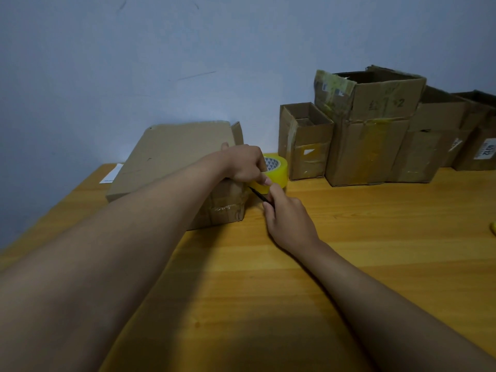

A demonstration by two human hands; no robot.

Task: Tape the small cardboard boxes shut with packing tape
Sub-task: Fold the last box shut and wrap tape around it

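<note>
Yellow packing tape is gripped by the left hand at the right end of a flat cardboard box, probably so the strip stays taut. A thin black tool is pinched in the right hand beneath the roll, seemingly for cutting. 4 open boxes are lined up far right on the wooden table, apparently awaiting sealing.

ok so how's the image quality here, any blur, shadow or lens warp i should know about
Head view: dim, soft light; a broad dark shadow covers the near wooden table and both forearms. Wide-angle warp bows the table edges and tilts the open boxes at the right. Overall slightly soft; the black tool by the yellow tape roll is too blurred to identify.
</note>
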